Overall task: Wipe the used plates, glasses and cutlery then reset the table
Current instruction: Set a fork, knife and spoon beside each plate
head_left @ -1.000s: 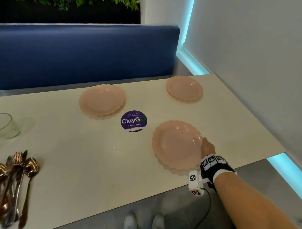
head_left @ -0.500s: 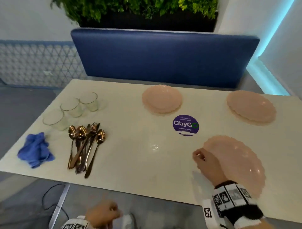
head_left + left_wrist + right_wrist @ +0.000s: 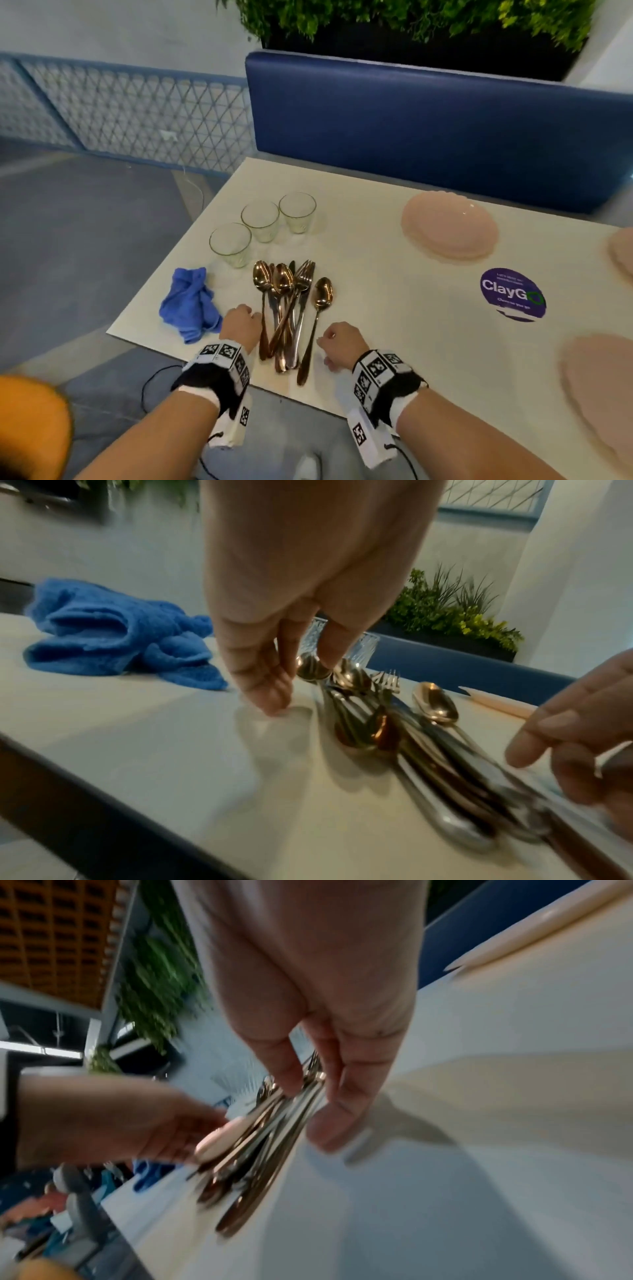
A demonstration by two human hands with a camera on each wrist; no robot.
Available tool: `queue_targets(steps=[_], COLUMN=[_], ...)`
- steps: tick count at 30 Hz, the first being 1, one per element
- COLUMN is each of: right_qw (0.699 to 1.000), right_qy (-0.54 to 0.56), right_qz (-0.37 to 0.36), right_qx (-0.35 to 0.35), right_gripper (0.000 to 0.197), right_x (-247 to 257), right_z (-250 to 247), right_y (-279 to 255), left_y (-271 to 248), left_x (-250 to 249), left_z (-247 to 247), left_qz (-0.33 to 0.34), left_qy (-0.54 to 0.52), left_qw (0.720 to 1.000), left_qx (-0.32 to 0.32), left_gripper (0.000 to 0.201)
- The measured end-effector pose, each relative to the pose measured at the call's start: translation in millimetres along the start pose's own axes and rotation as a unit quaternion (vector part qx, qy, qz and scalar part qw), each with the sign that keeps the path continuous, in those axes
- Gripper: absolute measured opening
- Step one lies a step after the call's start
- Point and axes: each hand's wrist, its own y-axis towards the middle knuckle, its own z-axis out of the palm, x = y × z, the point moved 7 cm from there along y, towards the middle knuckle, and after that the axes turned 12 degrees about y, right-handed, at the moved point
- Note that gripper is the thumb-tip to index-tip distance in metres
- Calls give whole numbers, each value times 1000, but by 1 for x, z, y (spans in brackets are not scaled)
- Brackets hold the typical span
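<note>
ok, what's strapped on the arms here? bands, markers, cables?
Bare forearms, no sleeves. Each wrist wears a black band with a white cuff edge, left and right, carrying white blocks printed with black square fiducial tags. A white tagged module hangs under each wrist, with a thin black cable trailing off.

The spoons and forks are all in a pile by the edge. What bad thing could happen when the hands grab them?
1. The cutlery pile has its handle ends close to the table edge, so a nudge from the left hand or right hand might knock a piece to the floor.
2. The pieces lie crossed and tangled, so lifting one could drag others along.
3. The three glasses stand just behind the pile and could get bumped.
</note>
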Motion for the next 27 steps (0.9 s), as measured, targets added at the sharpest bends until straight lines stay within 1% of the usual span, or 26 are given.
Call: queue_targets(steps=[2, 4, 6, 8, 10, 12, 13, 15, 18, 21, 25, 27], right_qw=[998, 997, 997, 996, 995, 989, 987, 985, 983, 979, 984, 983], right_qy=[-17, -15, 2, 0, -35, -93, -110, -113, -142, -147, -104, -115], right_qz=[-24, -32, -25, -22, -24, -15, -4, 16, 20, 11, -12, -11], right_qx=[-51, -73, -79, -85, -94, -111, -119, -128, -118, -141, -148, -142], right_gripper=[14, 20, 48, 68, 81, 86, 86, 76, 58, 44, 45, 43], right_x=[11, 20, 24, 29, 32, 32, 31, 31, 32, 31, 28, 26], right_z=[9, 18, 25, 29, 32, 30, 28, 22, 20, 20, 14, 8], right_y=[16, 26, 32, 32, 31, 32, 33, 34, 34, 31, 29, 28], left_y=[10, 17, 17, 17, 16, 16, 16, 14, 10, 6, 0, -2], left_x=[-4, -7, -13, -22, -31, -37, -38, -41, -46, -51, -56, -60], left_z=[1, 9, 17, 24, 31, 38, 42, 48, 52, 61, 65, 65], left_qz=[19, 20, 12, 33, 47, 39, 27, -2, -29, -42, -45, -40], left_qy=[-41, -105, -151, -145, -137, -151, -167, -196, -204, -197, -190, -187], left_qw=[999, 993, 984, 980, 975, 964, 956, 940, 933, 922, 899, 894], left_qx=[20, 50, 92, 132, 171, 216, 241, 278, 296, 330, 391, 405], left_gripper=[29, 22, 21, 22, 21, 18, 17, 15, 16, 23, 28, 31])
